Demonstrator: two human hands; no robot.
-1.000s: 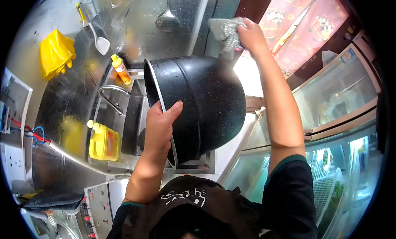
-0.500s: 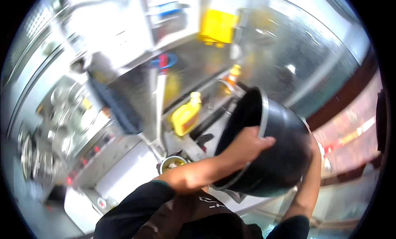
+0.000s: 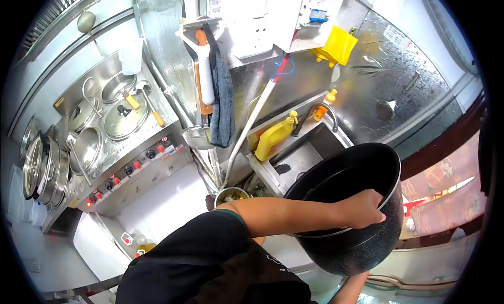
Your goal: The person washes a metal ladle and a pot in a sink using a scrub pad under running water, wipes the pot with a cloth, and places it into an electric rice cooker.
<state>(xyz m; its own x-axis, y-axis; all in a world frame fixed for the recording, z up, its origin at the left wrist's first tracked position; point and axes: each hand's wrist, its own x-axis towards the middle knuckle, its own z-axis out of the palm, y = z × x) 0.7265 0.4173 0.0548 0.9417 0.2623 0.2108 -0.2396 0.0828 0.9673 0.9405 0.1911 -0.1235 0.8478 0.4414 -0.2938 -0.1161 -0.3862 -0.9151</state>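
Observation:
My left hand (image 3: 365, 209) grips the near rim of a large black pot (image 3: 352, 251), fingers wrapped over its edge. The pot is tilted, its dark opening turned up and toward the left, and it hangs at the right front of the steel sink (image 3: 302, 152). Beneath the pot, my right hand (image 3: 359, 276) is mostly hidden; only the wrist and forearm show, so its fingers and any cloth are out of sight.
Beside the faucet (image 3: 332, 115) stand a yellow jug (image 3: 275, 137) and an orange bottle (image 3: 324, 105). A stove (image 3: 113, 131) with lidded pots is at the left. A small pot (image 3: 231, 195) sits below the sink's left side. A dark towel (image 3: 221, 94) hangs nearby.
The view has swung left toward the stove. The black pot has turned so its opening faces up more. My right hand, earlier raised with a grey cloth, has moved down beneath the pot.

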